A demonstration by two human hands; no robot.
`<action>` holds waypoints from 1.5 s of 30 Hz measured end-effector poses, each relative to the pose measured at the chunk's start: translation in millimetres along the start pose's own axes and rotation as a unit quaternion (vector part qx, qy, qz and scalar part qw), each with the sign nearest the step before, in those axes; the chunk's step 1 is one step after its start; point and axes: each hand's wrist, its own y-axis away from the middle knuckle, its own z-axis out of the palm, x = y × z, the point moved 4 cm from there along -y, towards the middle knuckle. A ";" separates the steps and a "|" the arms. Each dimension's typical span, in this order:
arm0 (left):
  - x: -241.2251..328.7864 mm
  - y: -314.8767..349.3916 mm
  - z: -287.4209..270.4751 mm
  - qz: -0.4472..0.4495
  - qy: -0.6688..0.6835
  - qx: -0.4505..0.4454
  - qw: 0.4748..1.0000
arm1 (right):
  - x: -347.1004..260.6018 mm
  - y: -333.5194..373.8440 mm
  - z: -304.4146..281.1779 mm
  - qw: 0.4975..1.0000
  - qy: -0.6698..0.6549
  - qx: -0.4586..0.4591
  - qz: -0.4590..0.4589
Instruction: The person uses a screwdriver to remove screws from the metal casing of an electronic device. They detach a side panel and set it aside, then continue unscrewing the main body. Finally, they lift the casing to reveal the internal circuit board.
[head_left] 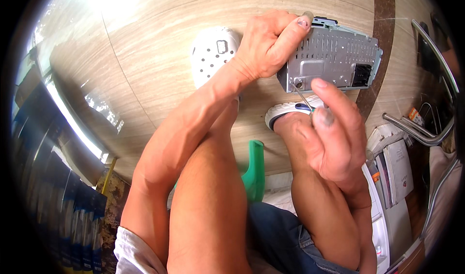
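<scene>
A silver metal car stereo unit [334, 48], with rows of slots and a black connector socket [362, 75] at its lower right corner, is held up over the floor. My left hand [271, 41] grips it by its left side, the thumb lying along the top left corner. A thin screwdriver [303, 97] is pinched in the fingers of my right hand [334, 138]. Its tip meets the unit near the lower left corner, beside a small round hole. Most of the screwdriver's handle is hidden by my fingers.
Beneath is a light wood-patterned floor [160, 46] with a dark brown strip [384, 12]. My feet wear white clogs [213, 53]. Between my legs shows a green plastic piece [256, 170]. Metal chair tubing [416, 133] and stacked booklets [397, 167] are at right, a dark glossy case [53, 196] at left.
</scene>
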 end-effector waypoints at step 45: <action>-4.6 0.8 -0.8 -0.049 0.004 -0.019 0.999 | 0.6 4.1 1.0 0.999 0.015 0.028 0.013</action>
